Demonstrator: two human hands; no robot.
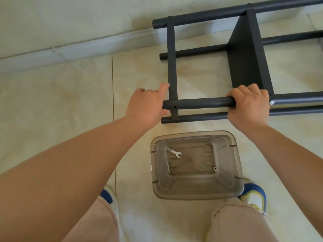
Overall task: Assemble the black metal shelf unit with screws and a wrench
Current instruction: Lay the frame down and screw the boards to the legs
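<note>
Shelf unit (244, 55) lies sideways, black

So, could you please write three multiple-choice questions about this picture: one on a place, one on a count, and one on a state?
1. Where is the wrench?
A. on the floor tiles
B. inside the clear plastic box
C. in the right hand

2. How many hands touch the shelf frame?
A. none
B. one
C. two

3. What is the state of the hole near the left end of the upper front tube?
A. empty
B. filled with a screw
C. covered with tape

Answers:
1 B: the wrench lies on the bottom of the box.
2 C: the right hand grips the tube, and the left hand holds its end.
3 A: the hole is dark and open, with no screw head in it.
</note>
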